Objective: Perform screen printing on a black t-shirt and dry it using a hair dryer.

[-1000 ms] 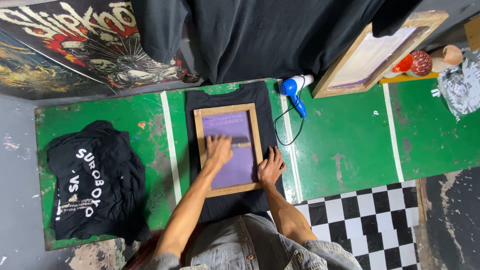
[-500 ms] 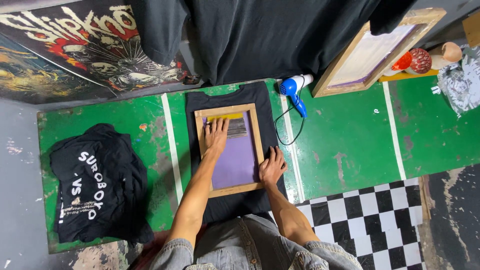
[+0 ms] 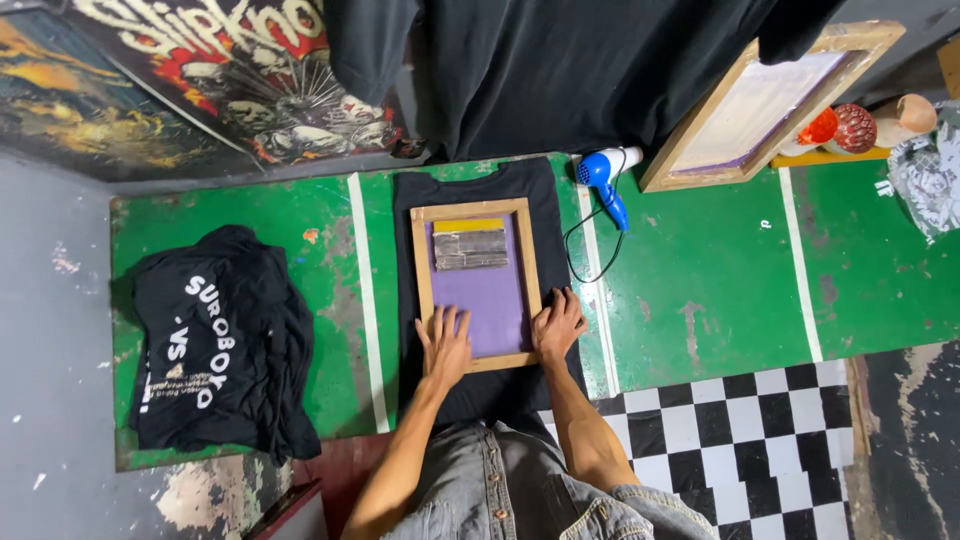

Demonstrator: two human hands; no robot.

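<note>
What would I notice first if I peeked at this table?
Probably the wooden frame with a purple screen lying on a black shirt mid-table, with the left hand and right hand flat on its near end. A blue hair dryer lies right of it.

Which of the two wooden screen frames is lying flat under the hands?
The smaller frame on the black shirt; the larger frame leans tilted at the wall.

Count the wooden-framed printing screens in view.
2. One wooden-framed screen with purple mesh lies flat on the black shirt on the green table, under both hands. A second, pale-meshed wooden frame leans tilted at the table's far right. Others may be hidden.
</note>
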